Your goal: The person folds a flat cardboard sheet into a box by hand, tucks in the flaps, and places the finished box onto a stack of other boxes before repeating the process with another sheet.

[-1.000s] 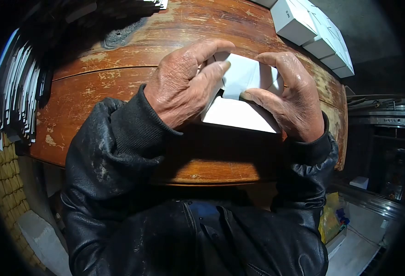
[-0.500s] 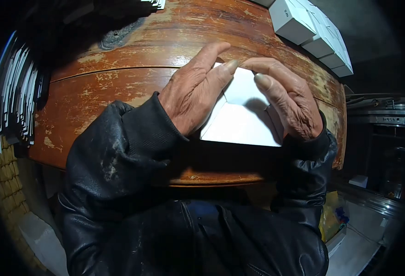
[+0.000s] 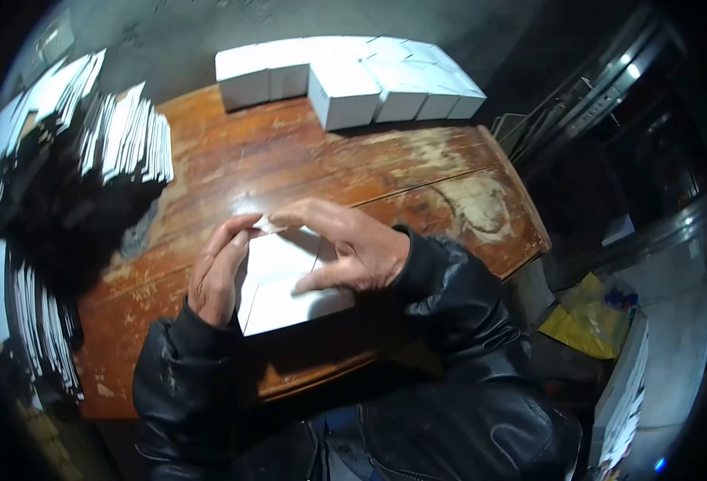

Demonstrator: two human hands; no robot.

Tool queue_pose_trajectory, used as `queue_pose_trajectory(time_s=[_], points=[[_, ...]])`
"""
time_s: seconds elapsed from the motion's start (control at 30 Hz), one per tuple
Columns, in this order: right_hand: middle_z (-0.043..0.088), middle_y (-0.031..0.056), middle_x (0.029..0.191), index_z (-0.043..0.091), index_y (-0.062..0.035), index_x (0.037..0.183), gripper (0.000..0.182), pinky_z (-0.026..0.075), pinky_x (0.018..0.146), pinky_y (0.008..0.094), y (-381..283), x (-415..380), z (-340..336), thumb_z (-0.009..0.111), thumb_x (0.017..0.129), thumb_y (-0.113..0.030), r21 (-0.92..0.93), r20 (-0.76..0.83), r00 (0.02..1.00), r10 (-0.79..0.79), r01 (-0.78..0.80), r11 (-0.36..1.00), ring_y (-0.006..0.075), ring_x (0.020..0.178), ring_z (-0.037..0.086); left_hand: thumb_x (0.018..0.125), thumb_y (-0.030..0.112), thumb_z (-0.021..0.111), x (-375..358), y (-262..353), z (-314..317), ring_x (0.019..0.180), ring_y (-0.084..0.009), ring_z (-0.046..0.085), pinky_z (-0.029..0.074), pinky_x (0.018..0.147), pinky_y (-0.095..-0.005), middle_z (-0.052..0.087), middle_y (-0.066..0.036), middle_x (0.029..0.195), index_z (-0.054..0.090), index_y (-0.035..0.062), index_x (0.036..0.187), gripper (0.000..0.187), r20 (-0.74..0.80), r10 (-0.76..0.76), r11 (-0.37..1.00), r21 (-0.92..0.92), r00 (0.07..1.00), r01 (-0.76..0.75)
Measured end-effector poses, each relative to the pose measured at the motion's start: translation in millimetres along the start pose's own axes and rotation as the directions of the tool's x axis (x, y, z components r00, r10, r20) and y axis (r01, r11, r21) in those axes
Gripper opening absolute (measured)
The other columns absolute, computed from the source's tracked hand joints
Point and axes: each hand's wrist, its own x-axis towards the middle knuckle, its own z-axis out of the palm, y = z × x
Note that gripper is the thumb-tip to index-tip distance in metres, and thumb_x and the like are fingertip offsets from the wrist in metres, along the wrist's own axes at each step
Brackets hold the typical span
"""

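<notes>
A white cardboard box (image 3: 283, 260) is between my two hands, low over the front part of the worn wooden table (image 3: 245, 148). My left hand (image 3: 223, 276) cups its left side, with the thumb along the upper left edge and the fingers bent around the far corner. From the right, my right hand (image 3: 353, 247) reaches over the box, its fingers bent across the far edge. The right thumb lies on the white panel closest to me. Fold lines show on the box, and my fingers hide its far edge.
Several closed white boxes (image 3: 345, 100) stand in rows along the table's back edge. Upright bundles of flat white cardboard (image 3: 125, 144) line the left side, beside a dark, shadowed mass (image 3: 56, 192). A yellow plastic bag (image 3: 590, 321) lies off the table at right.
The view has swung, so the back boxes and left bundles show more fully. The white box stays between both hands; the right thumb has moved from the far edge onto the near panel.
</notes>
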Motion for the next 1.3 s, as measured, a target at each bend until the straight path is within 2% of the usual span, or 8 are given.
queue_pose_trajectory(time_s=[0.13,0.4,0.67,0.87,0.9,0.93,1.07,1.3], points=[[0.031,0.0222,0.15,0.026,-0.0025,0.15,0.117,0.028,0.116,0.0433,-4.6,-31.2,-8.8,0.092,0.059,-0.036,0.093,0.055,0.996,-0.073,0.067,0.993,0.0356,0.143,0.027,0.099,0.012,0.041,-1.1,1.5,-0.3,0.101,-0.0125,0.052,0.041,0.09,-0.0253,0.056,-0.009,0.11,0.051,-0.003,0.127,0.033,-0.003,-0.036,0.999,-0.036,0.999,0.036],[0.023,0.0212,0.155,0.02,-0.0083,0.153,0.126,0.024,0.118,0.0466,5.0,-46.6,12.6,0.095,0.053,-0.023,-0.017,-0.043,0.992,-0.121,0.12,0.993,0.0369,0.147,0.018,0.098,0.017,0.044,-1.0,5.3,-2.6,0.101,-0.0142,0.054,0.043,0.09,-0.0268,0.057,-0.01,0.11,0.051,-0.0022,0.128,0.036,0.013,-0.091,0.994,-0.051,0.996,0.092],[0.034,0.021,0.145,0.027,-0.0071,0.15,0.117,0.032,0.113,0.0453,17.0,-48.0,3.0,0.094,0.056,-0.029,0.016,-0.038,0.985,-0.166,0.167,0.986,0.0373,0.139,0.031,0.101,0.025,0.043,1.2,1.3,-6.1,0.1,-0.0186,0.057,0.046,0.09,-0.0313,0.058,-0.014,0.113,0.044,-0.0019,0.134,0.043,0.058,0.025,0.988,0.15,0.998,-0.033],[0.051,0.0201,0.134,0.05,-0.0032,0.136,0.089,0.041,0.106,0.0472,8.4,-20.8,-135.7,0.091,0.062,-0.034,-0.293,-0.138,0.927,-0.349,0.299,0.908,0.0329,0.128,0.047,0.1,0.043,0.049,2.2,-17.3,-11.0,0.104,-0.0286,0.06,0.051,0.089,-0.0466,0.06,-0.015,0.11,0.039,0.0007,0.139,0.058,-0.053,0.058,0.977,-0.203,0.997,-0.067],[0.055,0.0167,0.129,0.05,-0.0032,0.134,0.079,0.045,0.102,0.0402,0.0,-21.6,-165.9,0.089,0.068,-0.021,-0.494,-0.213,0.949,-0.234,0.103,0.863,0.0276,0.123,0.052,0.099,0.043,0.05,3.1,-24.0,-12.7,0.099,-0.0286,0.062,0.053,0.085,-0.0475,0.061,-0.015,0.109,0.041,0.0002,0.138,0.058,-0.08,0.053,0.971,-0.23,0.995,-0.071],[0.06,0.012,0.121,0.05,-0.0026,0.131,0.072,0.049,0.095,0.0336,2.7,-16.9,-189.7,0.086,0.069,-0.009,-0.216,-0.362,0.929,0.073,-0.16,0.963,0.0216,0.112,0.058,0.098,0.042,0.053,4.6,-24.7,-11.0,0.096,-0.0282,0.062,0.054,0.083,-0.0469,0.061,-0.014,0.105,0.04,-0.0001,0.138,0.059,-0.105,0.029,0.976,-0.214,0.994,-0.051],[0.066,0.0187,0.1,0.051,0.006,0.123,0.07,0.056,0.075,0.0295,70.2,11.3,-294.9,0.088,0.072,-0.022,-0.104,-0.716,0.697,0.05,-0.177,0.979,0.0205,0.086,0.067,0.096,0.038,0.06,4.3,-15.9,-3.8,0.086,-0.0264,0.065,0.056,0.079,-0.0443,0.062,-0.013,0.098,0.037,-0.0016,0.139,0.063,-0.167,-0.028,0.99,-0.138,0.985,0.005],[0.059,0.0261,0.116,0.052,0.0093,0.122,0.09,0.052,0.088,0.039,200.7,23.0,-379.8,0.088,0.06,-0.046,-0.318,-0.877,0.48,0.001,-0.582,0.749,0.0314,0.104,0.062,0.094,0.021,0.063,5.7,-9.1,5.0,0.088,-0.0228,0.065,0.055,0.08,-0.0373,0.061,-0.013,0.1,0.038,-0.0038,0.14,0.058,-0.233,-0.038,0.999,-0.03,0.972,0.032]])
